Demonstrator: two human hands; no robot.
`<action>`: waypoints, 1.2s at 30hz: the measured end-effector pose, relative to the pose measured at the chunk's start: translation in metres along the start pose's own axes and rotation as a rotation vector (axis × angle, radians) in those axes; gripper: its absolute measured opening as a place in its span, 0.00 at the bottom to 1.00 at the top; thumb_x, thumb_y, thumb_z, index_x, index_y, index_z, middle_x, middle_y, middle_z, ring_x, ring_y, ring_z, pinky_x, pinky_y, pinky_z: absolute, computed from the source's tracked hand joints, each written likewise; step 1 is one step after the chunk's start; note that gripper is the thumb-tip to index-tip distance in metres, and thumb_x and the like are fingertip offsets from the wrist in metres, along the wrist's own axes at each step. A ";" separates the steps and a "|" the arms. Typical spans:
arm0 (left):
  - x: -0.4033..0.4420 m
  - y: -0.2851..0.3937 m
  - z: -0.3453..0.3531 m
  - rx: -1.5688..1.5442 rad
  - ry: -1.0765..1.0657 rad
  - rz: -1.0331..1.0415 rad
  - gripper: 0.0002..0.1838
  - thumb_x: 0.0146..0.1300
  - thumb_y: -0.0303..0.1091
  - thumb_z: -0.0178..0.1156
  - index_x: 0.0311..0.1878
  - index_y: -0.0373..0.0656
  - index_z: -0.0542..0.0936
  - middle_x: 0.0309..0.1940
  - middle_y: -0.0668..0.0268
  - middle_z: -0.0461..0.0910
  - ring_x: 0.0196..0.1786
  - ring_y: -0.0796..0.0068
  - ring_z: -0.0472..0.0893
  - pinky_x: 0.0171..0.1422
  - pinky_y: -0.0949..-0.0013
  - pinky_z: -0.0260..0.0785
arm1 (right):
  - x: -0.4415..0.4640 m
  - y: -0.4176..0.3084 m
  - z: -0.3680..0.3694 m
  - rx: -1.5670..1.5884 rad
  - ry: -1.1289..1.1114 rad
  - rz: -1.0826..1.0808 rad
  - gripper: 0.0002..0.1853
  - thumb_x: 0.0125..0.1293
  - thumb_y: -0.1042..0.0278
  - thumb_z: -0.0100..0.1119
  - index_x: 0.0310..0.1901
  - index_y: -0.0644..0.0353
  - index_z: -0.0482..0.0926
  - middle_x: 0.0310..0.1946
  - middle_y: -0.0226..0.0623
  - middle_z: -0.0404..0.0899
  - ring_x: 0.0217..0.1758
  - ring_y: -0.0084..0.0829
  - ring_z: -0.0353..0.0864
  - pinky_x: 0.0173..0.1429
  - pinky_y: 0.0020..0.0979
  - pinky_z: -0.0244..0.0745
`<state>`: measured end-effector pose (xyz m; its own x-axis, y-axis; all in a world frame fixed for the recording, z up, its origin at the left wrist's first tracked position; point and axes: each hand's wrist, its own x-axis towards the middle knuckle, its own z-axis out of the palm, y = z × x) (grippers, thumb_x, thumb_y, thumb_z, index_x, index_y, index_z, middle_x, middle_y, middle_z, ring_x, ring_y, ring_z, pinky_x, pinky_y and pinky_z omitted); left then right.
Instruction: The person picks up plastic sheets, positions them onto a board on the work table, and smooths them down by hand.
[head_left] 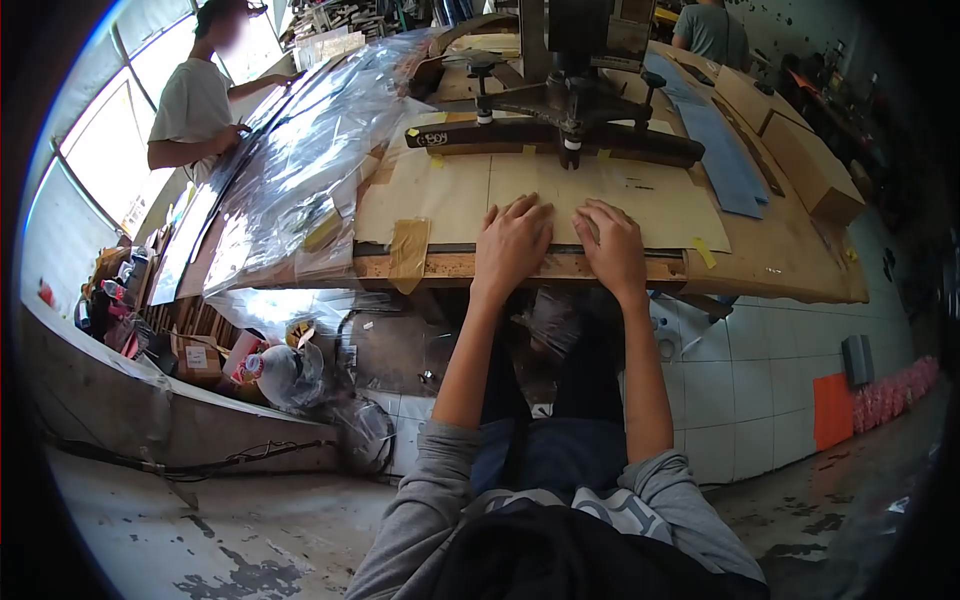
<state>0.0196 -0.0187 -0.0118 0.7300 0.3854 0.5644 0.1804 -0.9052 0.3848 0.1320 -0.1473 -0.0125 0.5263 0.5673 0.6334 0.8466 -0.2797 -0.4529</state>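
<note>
My left hand (515,243) rests palm down on the front part of a pale board (460,205), its fingers stretched forward and slightly bent. Beside it, a small gap to the right, my right hand (612,248) lies on the same board with its fingers more curved. I see nothing held in either hand. Beyond my fingertips, a dark bar (640,145) lies across the board under a black metal press head (570,105). A strip of brown tape (409,255) hangs over the wooden front edge, left of my left hand.
Clear plastic sheeting (310,170) covers the table's left side. A person (190,110) stands there, hands at the edge; another person (712,38) is at the back right. A blue strip (725,160) and cardboard boxes (815,165) lie to the right. Bottles and cartons crowd the lower left.
</note>
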 end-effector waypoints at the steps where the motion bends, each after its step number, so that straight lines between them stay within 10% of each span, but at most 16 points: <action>1: 0.001 0.000 0.000 -0.014 0.004 0.002 0.15 0.63 0.39 0.55 0.51 0.49 0.81 0.57 0.62 0.77 0.61 0.63 0.74 0.70 0.51 0.58 | 0.000 0.000 0.001 -0.005 0.005 0.007 0.15 0.65 0.59 0.57 0.43 0.62 0.82 0.48 0.42 0.81 0.54 0.43 0.77 0.62 0.40 0.65; 36: 0.001 0.000 0.000 0.019 -0.004 0.010 0.17 0.65 0.42 0.53 0.54 0.50 0.80 0.58 0.62 0.76 0.60 0.58 0.75 0.71 0.54 0.57 | -0.003 0.001 0.000 -0.028 0.012 0.000 0.13 0.63 0.62 0.58 0.44 0.61 0.82 0.49 0.40 0.81 0.55 0.40 0.77 0.63 0.40 0.65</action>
<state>0.0199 -0.0180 -0.0113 0.7343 0.3759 0.5652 0.1857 -0.9121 0.3654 0.1311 -0.1486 -0.0147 0.5273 0.5581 0.6407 0.8482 -0.3012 -0.4357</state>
